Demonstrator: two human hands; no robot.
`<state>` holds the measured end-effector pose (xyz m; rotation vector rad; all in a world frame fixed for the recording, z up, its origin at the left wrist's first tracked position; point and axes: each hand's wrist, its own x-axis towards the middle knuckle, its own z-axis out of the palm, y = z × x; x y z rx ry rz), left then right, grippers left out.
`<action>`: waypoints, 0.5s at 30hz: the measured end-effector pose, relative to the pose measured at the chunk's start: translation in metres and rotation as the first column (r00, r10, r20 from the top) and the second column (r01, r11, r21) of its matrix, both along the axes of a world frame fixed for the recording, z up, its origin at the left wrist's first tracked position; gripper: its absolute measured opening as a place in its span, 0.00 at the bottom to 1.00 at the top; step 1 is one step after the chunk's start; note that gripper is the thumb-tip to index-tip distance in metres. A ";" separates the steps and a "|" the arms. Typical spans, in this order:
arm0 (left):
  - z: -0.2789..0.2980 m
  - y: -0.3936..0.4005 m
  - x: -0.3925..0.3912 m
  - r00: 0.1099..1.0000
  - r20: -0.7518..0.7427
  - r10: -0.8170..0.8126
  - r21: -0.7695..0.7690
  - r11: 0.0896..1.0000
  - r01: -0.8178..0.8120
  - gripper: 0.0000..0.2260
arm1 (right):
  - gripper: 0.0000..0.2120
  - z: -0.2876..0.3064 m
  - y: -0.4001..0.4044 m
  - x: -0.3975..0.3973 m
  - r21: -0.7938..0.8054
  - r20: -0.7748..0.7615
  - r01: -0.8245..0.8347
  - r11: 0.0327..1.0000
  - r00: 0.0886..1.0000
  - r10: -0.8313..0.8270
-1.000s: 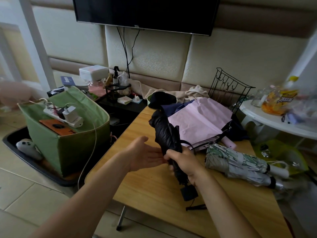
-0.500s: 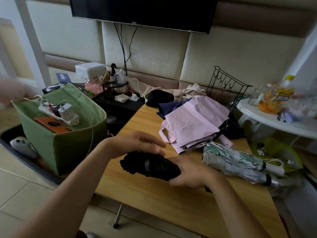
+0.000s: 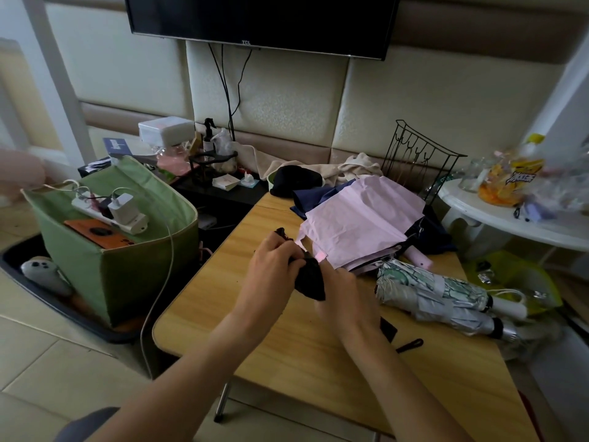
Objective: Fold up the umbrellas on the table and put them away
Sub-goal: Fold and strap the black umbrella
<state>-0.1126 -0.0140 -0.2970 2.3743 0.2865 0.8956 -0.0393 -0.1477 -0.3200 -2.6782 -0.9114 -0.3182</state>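
1. Black umbrella [image 3: 310, 277]: folded and held above the wooden surface [image 3: 255, 330], near its middle, between both hands. Only part of its dark fabric shows; the rest is hidden by the hands.
2. Left hand [image 3: 271, 272]: fingers curled round the upper end of the black umbrella, gripping it.
3. Right hand [image 3: 345, 299]: fingers wrapped round the lower part of the black umbrella, gripping it. A black strap [image 3: 409, 345] lies on the surface just beside the right wrist.
4. Pink umbrella [image 3: 360, 224]: lies collapsed but loose on the far part of the surface, its canopy spread flat, its pink handle [image 3: 420, 260] pointing right.
5. Two patterned umbrellas [image 3: 436, 295]: rolled, lying side by side on the right part of the surface, touching each other, handles toward the right edge.
6. Green fabric bin [image 3: 127, 266]: stands on the floor left of the surface, carrying a white power strip [image 3: 110, 212].
7. Television [image 3: 261, 20]: mounted on the wall behind the surface.
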 end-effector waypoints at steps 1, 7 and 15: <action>0.000 -0.001 0.000 0.999 -0.019 0.037 -0.050 0.998 -0.038 0.03 | 0.17 -0.001 0.000 0.000 -0.009 0.033 0.011 1.000 0.999 -0.011; -0.003 0.008 0.003 0.984 -0.158 0.083 -0.111 0.989 -0.102 0.07 | 0.23 -0.006 0.000 -0.004 -0.094 0.151 0.067 0.993 0.987 -0.052; -0.003 -0.003 0.004 0.952 -0.300 0.054 -0.172 0.979 -0.110 0.04 | 0.23 -0.007 0.001 -0.006 -0.073 0.151 0.113 0.991 0.983 -0.101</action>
